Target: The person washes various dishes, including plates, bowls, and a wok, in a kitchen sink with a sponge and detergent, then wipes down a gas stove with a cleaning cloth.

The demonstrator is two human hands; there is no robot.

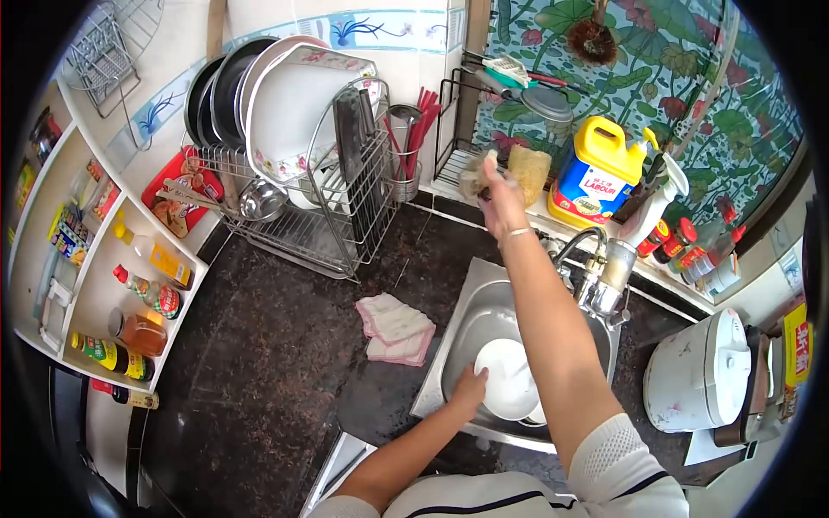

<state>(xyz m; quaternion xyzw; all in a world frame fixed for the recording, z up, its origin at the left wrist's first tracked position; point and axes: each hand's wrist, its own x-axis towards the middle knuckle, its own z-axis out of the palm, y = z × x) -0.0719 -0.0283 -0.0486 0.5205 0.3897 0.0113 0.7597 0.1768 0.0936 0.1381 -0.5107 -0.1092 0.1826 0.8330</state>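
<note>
My left hand [469, 393] grips the edge of a white bowl [505, 367] inside the metal sink [462, 315]. Part of another white dish shows beneath the bowl. My right arm stretches over the sink to the ledge behind it. There my right hand [503, 203] has its fingers closed around a pale, crumpled scrubber [474, 176]. Right beside that hand stands a tan loofah [528, 171]. The faucet [590, 246] is just right of my right forearm.
A folded cloth [395, 330] lies left of the sink. Behind it, a wire dish rack [345, 233] holds pans, a tray and knives. A yellow detergent jug [598, 173] and a spray bottle [652, 207] line the ledge. A white rice cooker [695, 371] stands at right; bottles fill the left shelf [91, 285].
</note>
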